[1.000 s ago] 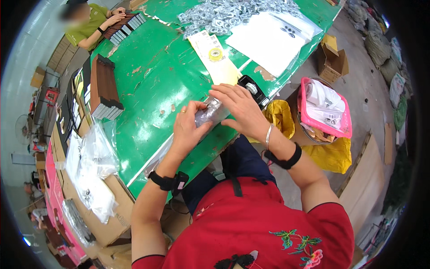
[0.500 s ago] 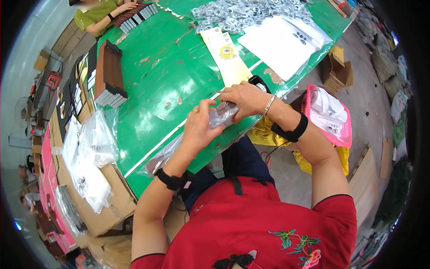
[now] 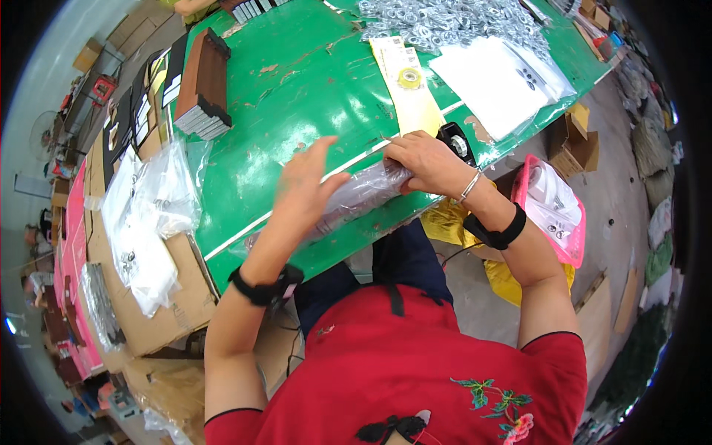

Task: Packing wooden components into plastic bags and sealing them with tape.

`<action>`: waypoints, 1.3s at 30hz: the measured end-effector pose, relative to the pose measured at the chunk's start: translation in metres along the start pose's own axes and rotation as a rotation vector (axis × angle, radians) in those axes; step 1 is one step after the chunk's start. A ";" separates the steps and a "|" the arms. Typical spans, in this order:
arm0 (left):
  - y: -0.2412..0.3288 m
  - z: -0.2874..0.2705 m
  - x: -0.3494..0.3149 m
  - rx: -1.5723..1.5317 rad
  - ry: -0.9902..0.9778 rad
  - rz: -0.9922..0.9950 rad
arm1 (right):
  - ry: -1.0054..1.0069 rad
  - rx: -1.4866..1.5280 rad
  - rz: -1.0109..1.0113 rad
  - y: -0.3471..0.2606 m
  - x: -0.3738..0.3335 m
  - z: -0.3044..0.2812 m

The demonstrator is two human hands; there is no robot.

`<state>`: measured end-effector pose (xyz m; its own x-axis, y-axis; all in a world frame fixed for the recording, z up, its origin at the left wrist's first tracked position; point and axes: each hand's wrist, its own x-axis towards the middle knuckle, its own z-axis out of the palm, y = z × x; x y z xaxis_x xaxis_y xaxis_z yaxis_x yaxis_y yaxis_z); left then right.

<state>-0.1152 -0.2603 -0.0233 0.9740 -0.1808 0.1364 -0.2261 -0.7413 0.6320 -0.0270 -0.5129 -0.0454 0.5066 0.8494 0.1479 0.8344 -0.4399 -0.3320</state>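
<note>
A long brownish package in clear plastic (image 3: 365, 194) lies slantwise along the near edge of the green table (image 3: 267, 133). At its right end, my right hand (image 3: 430, 163) has its fingers curled down over the plastic, gripping it. My left hand (image 3: 305, 185) is lifted over the package's left part, smeared by motion, with thumb and fingers apart and nothing between them. Just beyond my right hand sits a black tape dispenser (image 3: 456, 142). A yellow tape roll (image 3: 410, 78) rests on yellow label sheets (image 3: 419, 115).
Stacked brown strips (image 3: 204, 85) stand at the left, near clear plastic bags (image 3: 152, 230) on cardboard. Small wrapped metal parts (image 3: 452, 26) are heaped at the back beside white bags (image 3: 493, 85). A pink basket (image 3: 575, 256) and a carton (image 3: 575, 148) are to the right.
My left hand has let go of the package and risen to the left, its fingers spreading. My right hand stays at the package's right end. The view has shifted slightly.
</note>
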 end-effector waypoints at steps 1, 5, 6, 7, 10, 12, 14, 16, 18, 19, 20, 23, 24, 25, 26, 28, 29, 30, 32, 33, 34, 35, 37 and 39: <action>0.008 -0.010 -0.012 0.200 0.104 -0.009 | 0.004 0.005 -0.006 0.001 0.000 -0.001; 0.046 -0.016 -0.081 0.298 0.124 -0.078 | -0.026 0.011 0.028 0.002 0.001 -0.001; 0.054 -0.006 -0.098 0.386 0.132 -0.076 | -0.017 0.039 0.022 0.002 0.001 0.000; 0.058 0.003 -0.112 0.470 0.137 -0.074 | -0.025 0.042 0.005 0.001 0.001 -0.001; 0.044 0.013 -0.134 0.527 0.186 -0.223 | -0.011 0.054 0.026 0.000 0.000 -0.004; 0.031 0.013 -0.147 0.551 0.304 -0.320 | -0.013 0.054 0.024 0.000 -0.002 -0.004; 0.008 0.015 -0.165 0.517 0.330 -0.299 | -0.010 0.046 0.043 -0.001 -0.003 -0.005; 0.008 0.012 -0.173 0.467 0.378 -0.277 | -0.023 0.037 0.055 -0.003 -0.002 -0.005; 0.021 0.011 -0.183 0.449 0.370 -0.276 | -0.036 0.026 0.067 -0.004 0.000 -0.006; 0.026 0.011 -0.185 0.431 0.357 -0.268 | -0.044 0.018 0.075 -0.004 0.000 -0.005; 0.022 0.015 -0.188 0.431 0.364 -0.275 | -0.052 0.010 0.082 -0.003 0.000 -0.005; 0.000 0.022 -0.198 0.456 0.493 -0.233 | -0.059 0.012 0.081 -0.004 -0.001 -0.009; -0.010 0.019 -0.198 0.387 0.535 -0.194 | -0.046 0.001 0.076 -0.005 -0.002 -0.010; -0.013 0.014 -0.192 0.319 0.581 -0.156 | -0.051 -0.006 0.072 -0.004 -0.001 -0.010; -0.010 0.007 -0.189 0.224 0.653 -0.179 | -0.057 -0.004 0.072 -0.003 0.000 -0.009; -0.010 -0.007 -0.182 0.198 0.626 -0.180 | -0.067 0.000 0.071 -0.005 0.000 -0.009; -0.012 -0.010 -0.179 0.175 0.594 -0.177 | -0.072 -0.009 0.076 -0.003 -0.004 -0.011; -0.016 -0.008 -0.176 0.181 0.584 -0.168 | -0.076 -0.019 0.080 -0.003 -0.005 -0.013; -0.028 -0.007 -0.171 0.105 0.629 -0.178 | -0.075 -0.012 0.072 -0.005 -0.002 -0.011; -0.034 -0.006 -0.167 0.027 0.669 -0.186 | -0.074 -0.004 0.068 -0.005 -0.003 -0.011; -0.039 -0.003 -0.163 0.019 0.666 -0.183 | -0.076 -0.008 0.075 -0.006 -0.003 -0.012; -0.045 0.000 -0.159 -0.201 0.715 -0.242 | -0.073 -0.024 0.052 -0.007 -0.003 -0.012; -0.057 0.006 -0.153 -0.432 0.750 -0.298 | -0.073 -0.044 0.039 -0.008 -0.004 -0.013; -0.067 0.006 -0.149 -0.555 0.781 -0.322 | -0.063 -0.055 0.042 -0.011 -0.006 -0.011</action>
<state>-0.2453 -0.1873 -0.0905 0.7685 0.5963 0.2320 -0.1063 -0.2385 0.9653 -0.0370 -0.5167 -0.0326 0.5284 0.8457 0.0753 0.8242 -0.4896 -0.2845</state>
